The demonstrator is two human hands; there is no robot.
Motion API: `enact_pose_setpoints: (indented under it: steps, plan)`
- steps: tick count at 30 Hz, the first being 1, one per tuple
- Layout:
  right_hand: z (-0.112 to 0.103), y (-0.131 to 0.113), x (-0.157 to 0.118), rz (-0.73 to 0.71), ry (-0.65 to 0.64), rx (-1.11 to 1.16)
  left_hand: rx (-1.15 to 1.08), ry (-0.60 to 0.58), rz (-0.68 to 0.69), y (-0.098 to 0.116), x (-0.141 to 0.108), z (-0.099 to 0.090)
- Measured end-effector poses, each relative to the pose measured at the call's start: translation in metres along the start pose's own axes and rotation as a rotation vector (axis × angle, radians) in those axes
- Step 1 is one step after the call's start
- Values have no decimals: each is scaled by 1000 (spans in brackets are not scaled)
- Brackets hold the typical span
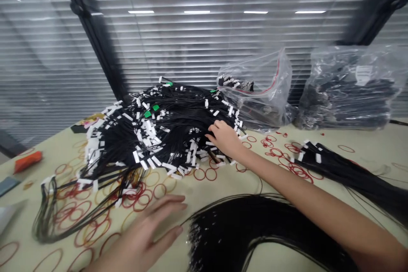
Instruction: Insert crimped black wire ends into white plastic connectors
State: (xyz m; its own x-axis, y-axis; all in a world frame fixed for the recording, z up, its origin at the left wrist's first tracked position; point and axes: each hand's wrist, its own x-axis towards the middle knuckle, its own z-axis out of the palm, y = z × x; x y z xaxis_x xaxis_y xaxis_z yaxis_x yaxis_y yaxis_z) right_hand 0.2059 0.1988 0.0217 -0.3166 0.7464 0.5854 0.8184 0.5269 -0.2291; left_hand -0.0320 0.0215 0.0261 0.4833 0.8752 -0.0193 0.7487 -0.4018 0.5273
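A large heap of black cables with many white tags and a few green ones lies at the back of the table. My right hand reaches onto the heap's right side, its fingers bent against the cables; whether it grips one is hidden. In the lower left, my left hand hovers with fingers apart and nothing between them, slightly blurred. Just right of it, a thick curved bundle of black wires lies along the front, its cut ends beside my left fingertips.
Red and yellow rubber bands are scattered over the pale table. Clear plastic bags of black cables stand behind on the right. Another tagged cable bundle lies at the right, an orange object at the far left. Window blinds rise behind.
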Motion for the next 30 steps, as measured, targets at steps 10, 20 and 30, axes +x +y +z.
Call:
enact_pose_setpoints:
  steps: [10,20,30]
  plan:
    - [-34,3,0,45,108,251,-244,133,-108,-12,17,1]
    - [-56,-21,-4,141,375,564,-520,214,-172,-19,16,9]
    - [-89,-36,-52,7,41,474,-1368,63,-212,-7,14,-13]
